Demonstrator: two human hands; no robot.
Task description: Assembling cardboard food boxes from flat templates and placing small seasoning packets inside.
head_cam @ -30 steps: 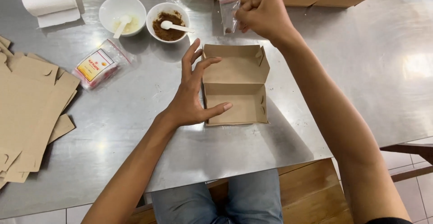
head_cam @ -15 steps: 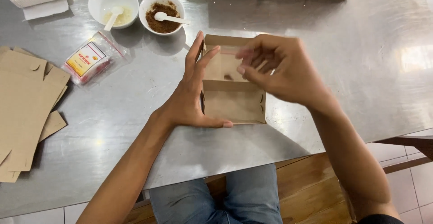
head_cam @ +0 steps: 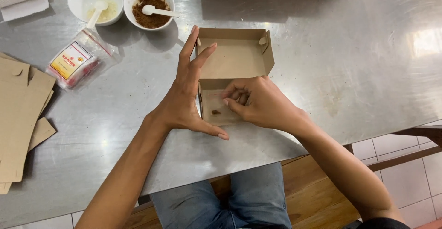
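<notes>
Right hand (head_cam: 262, 104) dips into the open cardboard box (head_cam: 235, 56), fingers pinched on a small clear packet; left hand (head_cam: 184, 100), fingers spread, braces the box's left wall.

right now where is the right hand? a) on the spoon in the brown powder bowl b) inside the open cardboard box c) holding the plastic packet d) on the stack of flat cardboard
b: the right hand has its fingers curled down into the open cardboard box, while the left hand braces the box's left side.
</notes>
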